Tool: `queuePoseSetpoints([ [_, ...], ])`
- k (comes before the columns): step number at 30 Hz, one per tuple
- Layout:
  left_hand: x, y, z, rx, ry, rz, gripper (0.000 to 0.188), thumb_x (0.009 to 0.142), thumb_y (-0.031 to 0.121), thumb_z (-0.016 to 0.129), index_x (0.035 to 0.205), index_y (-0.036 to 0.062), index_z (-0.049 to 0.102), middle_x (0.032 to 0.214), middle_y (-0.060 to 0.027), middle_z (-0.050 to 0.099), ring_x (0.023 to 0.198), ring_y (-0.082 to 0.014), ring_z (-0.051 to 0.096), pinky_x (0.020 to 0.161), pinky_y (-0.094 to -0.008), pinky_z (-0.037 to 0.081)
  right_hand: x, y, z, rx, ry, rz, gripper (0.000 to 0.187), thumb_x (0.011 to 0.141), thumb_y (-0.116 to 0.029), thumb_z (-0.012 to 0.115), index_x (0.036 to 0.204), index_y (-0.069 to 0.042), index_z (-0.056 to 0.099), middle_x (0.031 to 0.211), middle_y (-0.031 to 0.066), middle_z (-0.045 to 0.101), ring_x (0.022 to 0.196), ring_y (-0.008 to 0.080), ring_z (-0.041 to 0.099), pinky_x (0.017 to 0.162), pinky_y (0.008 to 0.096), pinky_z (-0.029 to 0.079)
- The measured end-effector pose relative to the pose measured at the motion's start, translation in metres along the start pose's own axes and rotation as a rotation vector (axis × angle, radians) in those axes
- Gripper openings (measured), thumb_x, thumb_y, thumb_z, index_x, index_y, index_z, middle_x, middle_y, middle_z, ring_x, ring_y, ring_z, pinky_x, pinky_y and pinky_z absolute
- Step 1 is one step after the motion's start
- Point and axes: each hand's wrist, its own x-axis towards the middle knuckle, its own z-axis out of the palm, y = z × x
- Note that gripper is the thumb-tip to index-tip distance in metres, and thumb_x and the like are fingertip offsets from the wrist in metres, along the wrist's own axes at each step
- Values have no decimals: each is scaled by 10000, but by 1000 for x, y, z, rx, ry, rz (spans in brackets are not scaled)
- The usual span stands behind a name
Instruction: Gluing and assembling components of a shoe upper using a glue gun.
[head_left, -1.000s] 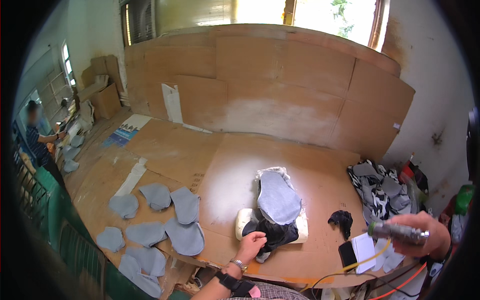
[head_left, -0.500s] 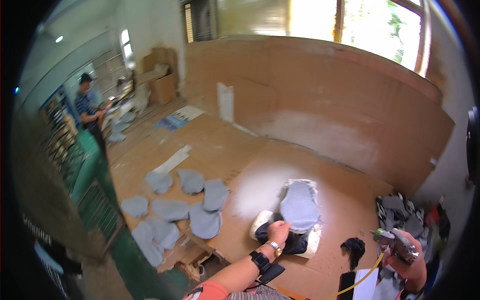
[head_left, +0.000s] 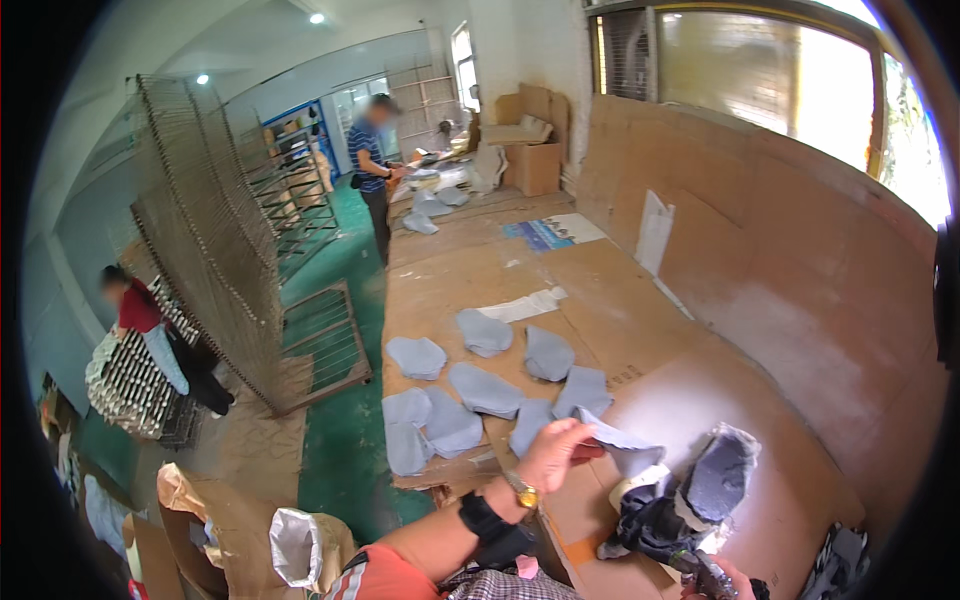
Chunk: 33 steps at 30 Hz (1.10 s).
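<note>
My left hand [head_left: 555,452], with a watch and a black band on its wrist, pinches the edge of a thin blue-grey fabric piece [head_left: 628,446]. The piece hangs tilted above the cardboard, near several flat grey pieces [head_left: 484,390]. To its right, a rough pale-edged block with a dark top [head_left: 722,478] stands on the table. Crumpled black cloth [head_left: 645,520] lies against the block's near left side. At the lower right, my right hand [head_left: 738,582] is closed round a metal spray gun [head_left: 708,574], partly cut off by the frame's edge.
Cardboard [head_left: 470,270] covers the long table, and a cardboard screen [head_left: 760,260] runs along its right side. A person in a striped shirt [head_left: 368,150] stands at the far end. Another person [head_left: 145,315] is beside metal racks at left. An open sack [head_left: 297,548] is lower left.
The view has swung left. My left hand has lifted the grey piece off the block and moved it toward the other pieces. The spray gun stays in my right hand.
</note>
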Motion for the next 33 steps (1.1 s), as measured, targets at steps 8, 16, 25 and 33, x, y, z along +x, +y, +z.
queuePoseSetpoints([
  [8, -1, 131, -208, -101, 484, 342, 127, 891, 183, 576, 934, 64, 568, 876, -90, 627, 749, -239, 649, 722, -368, 514, 94, -3, 66, -114, -245, 65, 589, 784, 50, 675, 1328, -32, 464, 1195, 40, 580, 1033, 138, 544, 855, 262, 454],
  [16, 77, 186, -444, -381, 862, 621, 229, 874, 190, 591, 1048, 59, 519, 990, -81, 563, 878, -273, 645, 828, -405, 464, 175, -31, 167, -341, -199, 169, 582, 785, 5, 691, 1321, -20, 465, 1225, 54, 574, 1084, 131, 517, 931, 283, 418],
  [25, 147, 84, -572, -764, 1107, 153, 314, 921, 255, 526, 1166, 72, 456, 1088, -59, 528, 1011, -234, 615, 961, -443, 373, 240, -83, 255, -472, -189, 367, 554, 785, -60, 693, 1299, -45, 490, 956, 4, 597, 859, 106, 530, 774, 268, 449],
  [33, 119, 86, -546, -709, 941, 90, 416, 901, 239, 543, 1221, 32, 374, 1133, -137, 475, 1063, -398, 572, 998, -540, 346, 268, -85, 277, -487, -295, 253, 526, 797, -45, 652, 1297, -39, 489, 1096, 57, 606, 958, 128, 526, 853, 267, 430],
])
